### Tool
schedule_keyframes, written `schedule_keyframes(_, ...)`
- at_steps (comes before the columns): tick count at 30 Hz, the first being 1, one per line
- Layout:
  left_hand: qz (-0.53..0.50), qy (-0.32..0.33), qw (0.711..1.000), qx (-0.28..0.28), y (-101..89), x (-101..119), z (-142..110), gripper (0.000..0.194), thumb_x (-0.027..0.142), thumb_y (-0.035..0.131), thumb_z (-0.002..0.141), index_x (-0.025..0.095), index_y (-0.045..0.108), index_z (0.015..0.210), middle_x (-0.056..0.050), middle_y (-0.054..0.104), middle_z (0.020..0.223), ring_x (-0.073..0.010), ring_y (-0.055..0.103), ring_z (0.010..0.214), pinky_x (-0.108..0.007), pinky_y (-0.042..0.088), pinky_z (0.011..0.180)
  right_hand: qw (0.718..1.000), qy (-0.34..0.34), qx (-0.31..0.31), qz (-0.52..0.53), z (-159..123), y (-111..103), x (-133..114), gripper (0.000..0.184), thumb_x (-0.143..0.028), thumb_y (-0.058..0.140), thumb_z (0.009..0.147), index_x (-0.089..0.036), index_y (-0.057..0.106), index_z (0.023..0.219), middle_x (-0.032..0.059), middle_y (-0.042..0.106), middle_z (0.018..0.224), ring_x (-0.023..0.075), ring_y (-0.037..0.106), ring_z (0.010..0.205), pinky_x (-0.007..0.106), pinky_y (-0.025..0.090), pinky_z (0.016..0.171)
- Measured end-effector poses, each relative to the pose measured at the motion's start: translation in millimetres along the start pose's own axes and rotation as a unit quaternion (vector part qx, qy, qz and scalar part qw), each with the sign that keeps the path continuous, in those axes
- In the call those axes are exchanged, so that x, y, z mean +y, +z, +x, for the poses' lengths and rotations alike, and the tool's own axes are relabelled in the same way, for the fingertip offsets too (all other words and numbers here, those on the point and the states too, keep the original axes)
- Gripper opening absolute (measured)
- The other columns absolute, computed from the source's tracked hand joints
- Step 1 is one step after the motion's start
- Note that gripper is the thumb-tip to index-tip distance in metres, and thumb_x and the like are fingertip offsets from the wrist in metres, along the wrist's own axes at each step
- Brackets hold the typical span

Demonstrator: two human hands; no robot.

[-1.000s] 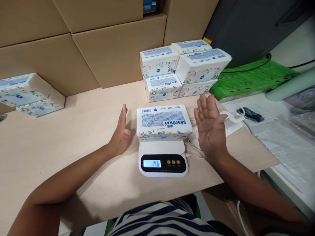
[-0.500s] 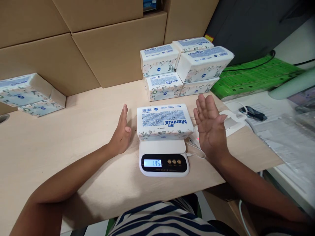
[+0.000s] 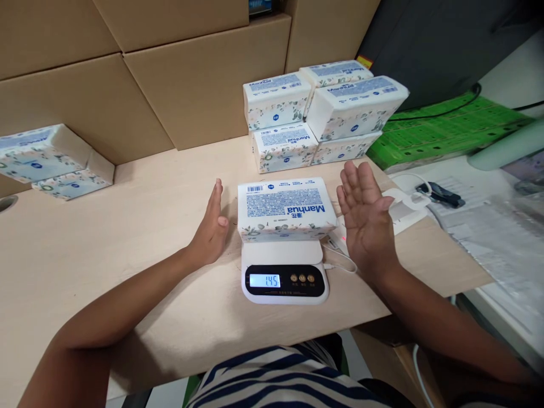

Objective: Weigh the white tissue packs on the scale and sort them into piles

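In the head view, the only one you have, your pack of tissues rests on the white scale, lying flat with its printed face up and covering the back of the plate. The display is lit and reads 1.45 — the unit is too small to make out. Setting the pack down looks done, then, and a figure is showing; the pack is not yet lifted off the scale.

Your left hand stands open beside the pack, fingers straight and close together, thumb apart, holding nothing, with a gap between palm and pack. Your right hand is open too on the other side, palm showing, fingers extended and empty; it appears just clear of the pack.

Behind the scale, at least five more packs stand in a stack against the cardboard boxes. Well to the left, two others make a smaller pile on the table. Which of these are dealt with and which are left, you cannot tell from here — nothing visible on them marks it.
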State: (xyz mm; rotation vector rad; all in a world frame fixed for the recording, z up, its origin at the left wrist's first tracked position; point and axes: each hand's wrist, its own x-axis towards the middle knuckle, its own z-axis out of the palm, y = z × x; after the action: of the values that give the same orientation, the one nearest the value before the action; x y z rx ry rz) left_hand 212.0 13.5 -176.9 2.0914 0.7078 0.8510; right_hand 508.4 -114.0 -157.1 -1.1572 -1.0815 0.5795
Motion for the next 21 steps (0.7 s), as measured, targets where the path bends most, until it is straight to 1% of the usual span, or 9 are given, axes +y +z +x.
schedule_keyframes(4, 0.002, 0.004, 1.000, 0.005, 0.1, -0.9, -0.5, 0.084, 0.077, 0.027, 0.111, 0.041, 0.001, 0.182, 0.002, -0.001, 0.193, -0.0326, 0.003, 0.179, -0.052, 0.007, 0.148, 1.000, -0.010, -0.005, 0.003, 0.0, -2.4, 4.6, 0.076, -0.087, 0.040, 0.105, -0.052, 0.040, 0.172, -0.0059, 0.033, 0.187, 0.0242, 0.023, 0.177, 0.058, 0.015, 0.145)
schedule_keyframes(7, 0.012, 0.011, 1.000, -0.005, -1.5, -5.5, -0.8, 0.083, 0.076, 0.027, 0.111, 0.043, -0.001, 0.182, 0.003, -0.002, 0.193, -0.0342, 0.003, 0.179, -0.055, 0.008, 0.148, 0.999, -0.031, -0.008, 0.002, -0.4, -3.6, 9.8, 0.075, -0.084, 0.038, 0.107, -0.050, 0.038, 0.173, -0.0036, 0.033, 0.187, 0.0254, 0.026, 0.176, 0.063, 0.014, 0.144)
schedule_keyframes(9, 0.017, 0.016, 1.000, -0.010, -2.6, -8.8, -1.0, 0.084, 0.078, 0.029, 0.110, 0.044, -0.002, 0.181, 0.004, -0.003, 0.193, -0.0347, 0.003, 0.179, -0.056, 0.009, 0.148, 0.999, -0.041, -0.008, 0.003, -0.7, -3.9, 12.5, 0.073, -0.082, 0.039, 0.108, -0.050, 0.038, 0.174, -0.0033, 0.033, 0.187, 0.0268, 0.027, 0.176, 0.066, 0.013, 0.144)
schedule_keyframes(11, 0.019, 0.015, 1.000, -0.007, -2.7, -10.2, -1.4, 0.083, 0.077, 0.028, 0.111, 0.044, -0.001, 0.181, 0.004, -0.002, 0.193, -0.0341, 0.003, 0.179, -0.054, 0.009, 0.148, 0.999, -0.040, -0.005, 0.002, -0.7, -4.4, 13.9, 0.072, -0.081, 0.039, 0.109, -0.051, 0.038, 0.174, -0.0046, 0.032, 0.188, 0.0278, 0.022, 0.177, 0.066, 0.012, 0.144)
schedule_keyframes(15, 0.019, 0.012, 1.000, -0.002, 0.2, -6.3, -2.8, 0.086, 0.079, 0.026, 0.109, 0.042, 0.000, 0.182, 0.001, -0.003, 0.193, -0.0330, 0.004, 0.179, -0.052, 0.009, 0.147, 0.999, -0.029, 0.020, -0.007, 1.6, -7.7, 12.6, 0.077, -0.086, 0.037, 0.105, -0.051, 0.039, 0.174, -0.0079, 0.028, 0.189, 0.0286, 0.011, 0.179, 0.065, 0.013, 0.144)
schedule_keyframes(17, 0.007, -0.014, 1.000, 0.012, -0.4, -3.3, -0.9, 0.090, 0.083, 0.025, 0.107, 0.040, 0.002, 0.182, -0.002, -0.001, 0.193, -0.0328, 0.005, 0.179, -0.053, 0.011, 0.147, 0.999, -0.016, 0.036, -0.003, 3.6, -10.1, 10.0, 0.077, -0.088, 0.036, 0.105, -0.050, 0.041, 0.172, -0.0080, 0.028, 0.189, 0.0283, 0.012, 0.179, 0.066, 0.014, 0.143)
schedule_keyframes(19, -0.025, -0.074, 0.996, 0.047, -5.0, -1.7, 4.8, 0.094, 0.088, 0.020, 0.104, 0.038, 0.009, 0.182, -0.005, 0.003, 0.193, -0.0324, 0.008, 0.179, -0.055, 0.013, 0.146, 0.998, 0.008, 0.054, 0.011, 5.2, -11.5, 5.9, 0.078, -0.089, 0.036, 0.104, -0.049, 0.044, 0.171, -0.0067, 0.029, 0.188, 0.0275, 0.013, 0.179, 0.065, 0.016, 0.143)
schedule_keyframes(21, -0.065, -0.138, 0.984, 0.090, -12.6, -1.2, 13.3, 0.102, 0.093, 0.014, 0.100, 0.033, 0.015, 0.182, -0.009, 0.008, 0.193, -0.0325, 0.011, 0.179, -0.056, 0.015, 0.145, 0.996, 0.037, 0.079, 0.030, 5.2, -10.3, 0.9, 0.080, -0.090, 0.037, 0.103, -0.047, 0.046, 0.171, -0.0043, 0.031, 0.188, 0.0259, 0.017, 0.178, 0.063, 0.016, 0.143)
